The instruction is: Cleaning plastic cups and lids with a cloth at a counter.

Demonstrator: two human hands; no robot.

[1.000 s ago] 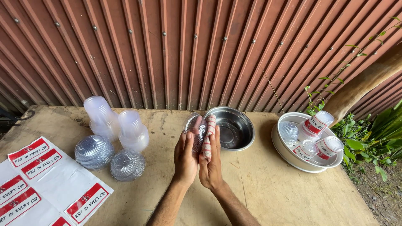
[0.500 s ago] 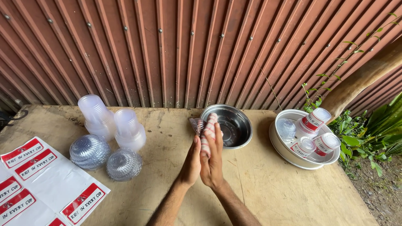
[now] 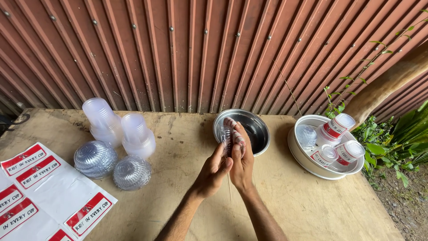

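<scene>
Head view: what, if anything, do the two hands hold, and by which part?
A clear ribbed plastic dome lid, standing on edge, is pressed between the left hand and the right hand. The fingers grip its rim and domed faces, above the wooden table.

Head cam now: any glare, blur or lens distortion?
Head view: soft, even daylight with faint shadows; mild sheen on the steel bowl and the clear lids; everything sharp, both hands included; wide-angle lens makes the wall ribs fan outward toward the edges.
</scene>
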